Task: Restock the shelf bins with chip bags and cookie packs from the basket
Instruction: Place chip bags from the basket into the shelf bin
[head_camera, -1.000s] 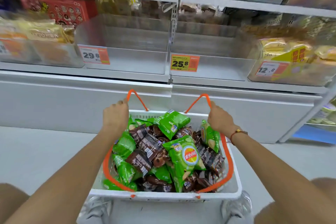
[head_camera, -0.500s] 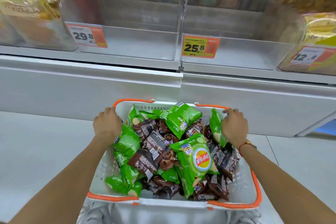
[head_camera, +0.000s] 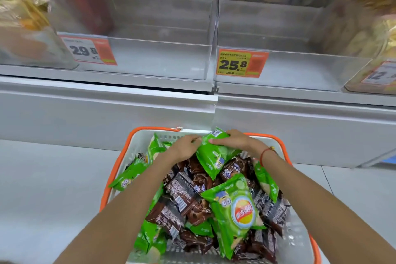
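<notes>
Basket: white with orange handles, on the floor, full of green chip bags and brown cookie packs.
Held chip bag: at the far end of the basket, on top of the pile, between both hands.
Left hand: fingers curled on the bag's left edge.
Right hand: fingers lie over the bag's upper right part, thumb on its front.
Shelf bins: two clear bins behind the basket, price tags 29.8 and 25.8.

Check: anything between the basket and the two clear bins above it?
Head view: only the shelf's blank white base panel separates the basket from the clear bins.
</notes>
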{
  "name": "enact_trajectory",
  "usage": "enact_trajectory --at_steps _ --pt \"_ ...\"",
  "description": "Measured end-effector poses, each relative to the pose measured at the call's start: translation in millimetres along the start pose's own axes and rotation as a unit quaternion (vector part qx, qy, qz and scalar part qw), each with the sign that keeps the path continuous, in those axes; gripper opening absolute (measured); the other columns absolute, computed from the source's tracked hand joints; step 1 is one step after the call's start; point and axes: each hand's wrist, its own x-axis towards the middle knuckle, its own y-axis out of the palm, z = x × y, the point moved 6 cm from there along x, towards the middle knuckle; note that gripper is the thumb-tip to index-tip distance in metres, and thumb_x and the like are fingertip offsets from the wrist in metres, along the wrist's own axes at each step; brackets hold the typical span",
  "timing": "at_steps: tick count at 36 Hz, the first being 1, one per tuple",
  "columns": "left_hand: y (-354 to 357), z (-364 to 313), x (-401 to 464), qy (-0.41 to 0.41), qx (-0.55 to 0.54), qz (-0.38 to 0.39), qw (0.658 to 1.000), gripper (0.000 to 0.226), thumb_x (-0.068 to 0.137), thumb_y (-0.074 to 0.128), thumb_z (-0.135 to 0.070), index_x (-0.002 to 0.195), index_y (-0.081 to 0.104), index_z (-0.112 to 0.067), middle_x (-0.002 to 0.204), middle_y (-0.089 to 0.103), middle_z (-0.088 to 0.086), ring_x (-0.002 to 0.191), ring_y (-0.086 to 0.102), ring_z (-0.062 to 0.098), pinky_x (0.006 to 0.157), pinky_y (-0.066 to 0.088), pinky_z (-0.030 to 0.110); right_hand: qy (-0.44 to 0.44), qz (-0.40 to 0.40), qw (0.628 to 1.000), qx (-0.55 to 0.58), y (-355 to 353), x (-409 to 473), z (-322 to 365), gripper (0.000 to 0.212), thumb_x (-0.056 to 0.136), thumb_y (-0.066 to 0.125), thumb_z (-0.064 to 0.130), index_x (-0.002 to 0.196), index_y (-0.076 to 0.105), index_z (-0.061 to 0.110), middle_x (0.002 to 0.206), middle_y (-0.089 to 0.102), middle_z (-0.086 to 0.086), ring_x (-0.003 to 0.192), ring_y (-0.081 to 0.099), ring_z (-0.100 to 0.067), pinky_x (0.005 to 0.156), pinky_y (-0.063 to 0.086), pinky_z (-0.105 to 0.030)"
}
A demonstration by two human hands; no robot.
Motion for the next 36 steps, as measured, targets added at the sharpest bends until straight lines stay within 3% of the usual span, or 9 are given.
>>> enact_trajectory --at_steps 3,6,9,12,15,19,26,29,36 --pt "-9.0 1.6 1.2 0.019 -0.090 -0.031 0.995 0.035 0.103 0.035 -0.015 0.133 0.055 -0.017 0.103 0.055 0.010 0.076 0.047 0.010 0.064 0.035 0.022 0.006 -0.006 0.998 0.062 -7.2 -4.9 -2.2 0.056 0.081 0.068 0.052 0.109 0.067 0.004 0.106 0.070 -0.006 0.097 0.065 -0.021 0.084 0.049 -0.025" --pt "-25.2 -20.6 -5.1 0.039 -0.173 -0.053 0.983 0.038 0.100 0.033 0.001 0.125 0.060 -0.010 0.115 0.058 0.004 0.093 0.052 0.011 0.078 0.043 0.024 0.029 0.017 0.996 0.088 -10.6 -4.8 -3.1 0.069 0.074 0.066 0.063 0.114 0.065 0.007 0.106 0.071 -0.009 0.096 0.067 -0.023 0.094 0.051 -0.034" --pt "-40.9 -42.2 -16.3 0.020 -0.246 -0.007 0.969 0.037 0.099 0.033 -0.009 0.115 0.065 -0.018 0.119 0.061 -0.005 0.116 0.052 0.015 0.101 0.041 0.032 0.057 0.110 0.982 0.142 -13.3 -13.6 4.5 0.052 0.088 0.053 0.057 0.110 0.065 0.011 0.097 0.071 -0.006 0.081 0.068 -0.019 0.081 0.055 -0.030" --pt "-49.1 -53.0 -26.6 0.012 -0.292 0.121 0.949 0.034 0.085 0.044 -0.014 0.112 0.063 -0.019 0.127 0.058 0.001 0.118 0.051 0.021 0.095 0.046 0.034 0.104 0.186 0.970 0.120 -25.7 -28.2 6.9 0.049 0.086 0.051 0.064 0.097 0.066 0.018 0.088 0.069 -0.004 0.075 0.064 -0.018 0.077 0.055 -0.031" --pt "-54.5 -60.9 -39.3 0.010 -0.205 0.229 0.952 0.052 0.078 0.061 -0.003 0.125 0.056 -0.022 0.134 0.051 -0.009 0.119 0.051 0.008 0.091 0.047 0.022 0.105 0.285 0.948 0.090 -33.5 -48.8 8.3 0.076 0.064 0.070 0.072 0.113 0.066 0.014 0.115 0.062 -0.013 0.096 0.059 -0.026 0.093 0.049 -0.042" --pt "-75.9 -71.9 -47.7 0.009 -0.139 0.177 0.974 0.041 0.085 0.070 -0.019 0.122 0.054 -0.028 0.112 0.063 -0.013 0.101 0.059 0.002 0.084 0.048 0.018 0.089 0.337 0.934 0.085 -42.4 -72.9 16.6 0.075 0.080 0.045 0.071 0.128 0.053 0.014 0.127 0.060 -0.009 0.112 0.060 -0.026 0.096 0.050 -0.044" --pt "-107.9 -90.1 -65.1 0.027 -0.077 0.062 0.995 0.041 0.086 0.062 -0.047 0.115 0.066 -0.018 0.085 0.073 -0.010 0.073 0.066 -0.005 0.065 0.037 0.023 -0.048 0.141 0.981 0.121 -77.2 -87.2 62.0 0.076 0.091 0.011 0.070 0.137 0.050 0.024 0.128 0.057 -0.005 0.117 0.051 -0.021 0.110 0.032 -0.045" --pt "-114.4 -89.8 -73.3 0.022 -0.045 0.015 0.999 0.044 0.086 0.062 -0.050 0.109 0.070 -0.014 0.083 0.071 -0.007 0.067 0.064 -0.004 0.063 0.040 0.021 -0.102 0.138 0.972 0.162 -76.9 -103.1 85.2 0.069 0.086 0.027 0.072 0.128 0.058 0.027 0.132 0.057 -0.003 0.122 0.052 -0.022 0.106 0.040 -0.042" --pt "-134.2 -87.0 -93.5 0.029 -0.142 -0.017 0.989 0.053 0.081 0.055 -0.062 0.109 0.070 -0.019 0.104 0.073 -0.003 0.094 0.068 0.007 0.082 0.053 0.024 -0.185 0.031 0.967 0.171 -75.1 -100.4 108.8 0.041 0.085 0.070 0.024 0.125 0.059 0.020 0.119 0.068 0.000 0.113 0.062 -0.018 0.098 0.048 -0.036"
